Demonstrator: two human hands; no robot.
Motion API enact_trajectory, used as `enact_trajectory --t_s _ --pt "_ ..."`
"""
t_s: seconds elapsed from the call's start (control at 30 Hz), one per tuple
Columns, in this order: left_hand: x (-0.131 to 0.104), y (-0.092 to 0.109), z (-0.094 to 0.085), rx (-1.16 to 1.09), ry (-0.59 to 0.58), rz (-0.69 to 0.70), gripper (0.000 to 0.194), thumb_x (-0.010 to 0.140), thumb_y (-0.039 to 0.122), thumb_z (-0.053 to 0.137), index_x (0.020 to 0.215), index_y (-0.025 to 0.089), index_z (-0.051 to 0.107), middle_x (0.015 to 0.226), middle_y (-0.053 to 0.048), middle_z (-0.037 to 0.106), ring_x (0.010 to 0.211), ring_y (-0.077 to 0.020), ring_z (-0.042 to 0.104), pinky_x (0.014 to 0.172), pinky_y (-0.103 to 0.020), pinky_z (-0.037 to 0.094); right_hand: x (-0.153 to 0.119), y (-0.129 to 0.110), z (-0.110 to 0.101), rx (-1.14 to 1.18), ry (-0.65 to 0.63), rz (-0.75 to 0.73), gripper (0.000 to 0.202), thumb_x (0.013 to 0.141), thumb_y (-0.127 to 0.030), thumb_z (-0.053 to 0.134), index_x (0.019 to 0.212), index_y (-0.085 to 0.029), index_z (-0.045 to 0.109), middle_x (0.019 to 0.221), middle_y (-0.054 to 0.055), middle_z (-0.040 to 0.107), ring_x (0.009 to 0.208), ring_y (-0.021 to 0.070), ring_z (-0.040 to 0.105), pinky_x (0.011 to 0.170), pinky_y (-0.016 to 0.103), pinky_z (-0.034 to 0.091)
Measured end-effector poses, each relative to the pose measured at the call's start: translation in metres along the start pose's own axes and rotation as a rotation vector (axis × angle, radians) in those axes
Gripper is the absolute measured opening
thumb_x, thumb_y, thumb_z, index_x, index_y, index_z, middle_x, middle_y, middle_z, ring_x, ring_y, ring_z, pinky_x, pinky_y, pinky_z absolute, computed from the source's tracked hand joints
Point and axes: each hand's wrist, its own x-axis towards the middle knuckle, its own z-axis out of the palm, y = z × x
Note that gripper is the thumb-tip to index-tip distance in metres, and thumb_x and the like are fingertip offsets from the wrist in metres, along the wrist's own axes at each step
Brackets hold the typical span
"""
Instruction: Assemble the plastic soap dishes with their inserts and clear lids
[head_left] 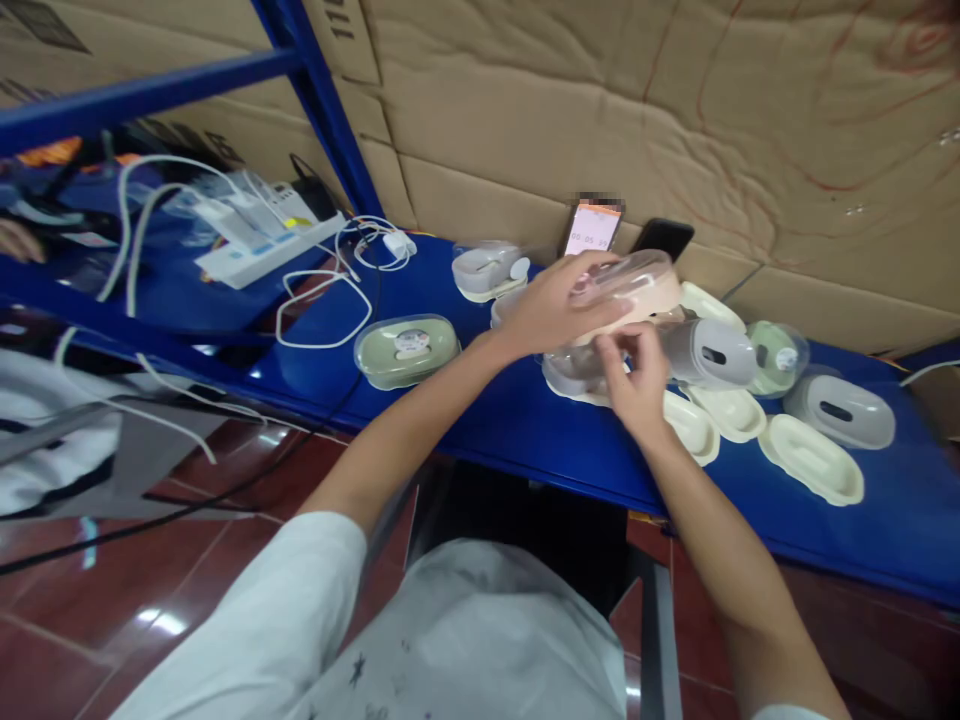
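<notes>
My left hand [559, 305] grips a pink oval box with a clear lid [645, 285], held tilted above the blue shelf [525, 420]. My right hand [637, 375] is just under it, fingers pinched at the box's lower edge, over a pile of clear and white oval parts [574, 375]. Whether the right fingers hold a small piece is hidden. A closed green oval box [406, 349] lies to the left of my left forearm.
Cream oval trays [811, 458], grey lids [840, 410] and a green box [776, 357] lie at right. Two phones [592, 228] lean on the cardboard wall. A power strip [262, 245] with white cables lies at left. Another white box [487, 270] sits behind.
</notes>
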Motion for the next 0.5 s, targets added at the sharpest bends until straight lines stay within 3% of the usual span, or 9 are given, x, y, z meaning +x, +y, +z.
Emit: enact_trajectory --t_s 0.17,0.3,0.43,0.5 --pt "0.000 -0.007 0.039 -0.251 0.151 -0.088 0.054 0.100 0.060 0.070 0.139 0.024 0.057 0.142 -0.012 0.068 0.131 -0.0293 0.064 0.111 -0.041 0.049 0.010 0.000 -0.012 0.073 0.092 0.046 0.025 0.099 -0.049 0.070 0.095 -0.025 0.066 0.087 0.000 0.069 0.077 0.0179 0.066 0.076 0.035 0.055" --pt "-0.009 -0.014 0.042 -0.356 0.248 -0.149 0.041 0.106 0.054 0.062 0.135 0.026 0.053 0.143 -0.011 0.066 0.134 -0.0265 0.062 0.113 -0.039 0.048 0.019 0.002 -0.033 0.027 0.209 0.087 0.022 0.087 -0.042 0.073 0.082 -0.022 0.065 0.074 -0.002 0.063 0.066 0.0143 0.058 0.066 0.031 0.049" --pt "-0.008 -0.017 0.030 -0.382 0.317 -0.222 0.039 0.105 0.051 0.063 0.135 0.029 0.053 0.144 -0.009 0.066 0.132 -0.0248 0.061 0.114 -0.040 0.047 0.038 0.030 -0.095 -0.281 0.655 0.062 0.024 0.086 -0.026 0.053 0.062 -0.024 0.052 0.061 -0.001 0.050 0.060 0.0136 0.049 0.063 0.033 0.041" --pt "-0.007 -0.016 0.026 -0.397 0.344 -0.213 0.043 0.103 0.052 0.065 0.137 0.028 0.053 0.145 -0.010 0.066 0.131 -0.0249 0.062 0.113 -0.040 0.048 0.048 0.053 -0.132 -0.409 0.731 0.127 0.028 0.087 -0.023 0.051 0.059 -0.024 0.052 0.058 0.000 0.049 0.058 0.0142 0.049 0.060 0.035 0.038"
